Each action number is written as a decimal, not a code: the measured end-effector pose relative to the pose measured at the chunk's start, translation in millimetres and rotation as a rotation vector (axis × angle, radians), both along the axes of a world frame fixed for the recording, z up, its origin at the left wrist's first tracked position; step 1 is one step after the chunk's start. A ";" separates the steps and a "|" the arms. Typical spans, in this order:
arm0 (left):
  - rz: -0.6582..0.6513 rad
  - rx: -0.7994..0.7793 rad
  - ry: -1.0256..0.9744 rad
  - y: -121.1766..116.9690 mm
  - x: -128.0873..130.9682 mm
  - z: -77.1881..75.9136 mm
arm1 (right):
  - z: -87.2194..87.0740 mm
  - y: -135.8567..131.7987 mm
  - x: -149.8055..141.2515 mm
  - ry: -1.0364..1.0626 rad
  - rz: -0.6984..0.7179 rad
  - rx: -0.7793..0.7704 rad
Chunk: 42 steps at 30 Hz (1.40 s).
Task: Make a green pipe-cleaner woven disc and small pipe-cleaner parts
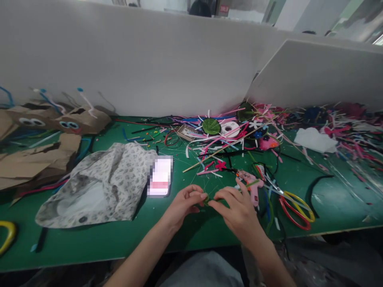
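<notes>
Over the front of the green table, my left hand (pixel 187 203) pinches a small bent piece of green pipe cleaner (pixel 206 200) between thumb and fingers. My right hand (pixel 235 209) closes on the same piece from the other side, fingertips almost meeting those of the left. A thin green length sticks out past the right hand's fingers; whether it joins the pinched piece I cannot tell. Just beyond the right hand lies a pink glue gun (pixel 254 194). Scissors with red and yellow handles (pixel 296 209) rest to its right.
A phone (pixel 160 175) and a patterned cloth (pixel 101 183) lie left of my hands. Brown paper shapes with eyes (pixel 80 121) stand at the far left. Tangled pipe cleaners, a white tape roll (pixel 237 131) and a green round piece (pixel 211 126) line the white partition (pixel 149 59).
</notes>
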<state>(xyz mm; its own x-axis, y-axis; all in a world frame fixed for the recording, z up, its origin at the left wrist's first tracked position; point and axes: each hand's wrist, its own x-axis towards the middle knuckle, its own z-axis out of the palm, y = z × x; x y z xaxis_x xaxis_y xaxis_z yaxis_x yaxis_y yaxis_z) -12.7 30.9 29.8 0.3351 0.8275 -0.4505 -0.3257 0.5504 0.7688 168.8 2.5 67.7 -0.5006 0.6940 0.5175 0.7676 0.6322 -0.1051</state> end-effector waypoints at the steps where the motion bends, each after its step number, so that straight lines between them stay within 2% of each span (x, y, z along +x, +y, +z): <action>1: -0.015 0.001 0.003 0.2 -0.5 2.0 | 5.2 1.8 2.3 -0.021 0.022 0.007; 6: -0.084 0.020 0.020 0.7 -2.2 13.0 | 27.2 9.5 13.1 -0.092 0.112 0.005; 11: -0.135 0.020 0.034 -2.3 -2.2 19.2 | 37.5 12.7 16.7 -0.125 0.160 0.002; 29: -0.210 0.011 0.021 -7.0 1.0 17.1 | 42.1 16.3 20.7 -0.157 0.195 -0.011; 37: -0.332 0.067 -0.014 -9.6 -0.2 13.6 | 49.6 20.0 21.3 -0.164 0.281 -0.122; 42: -0.360 0.073 -0.039 -11.1 -0.3 14.1 | 51.5 20.9 22.6 -0.155 0.304 -0.153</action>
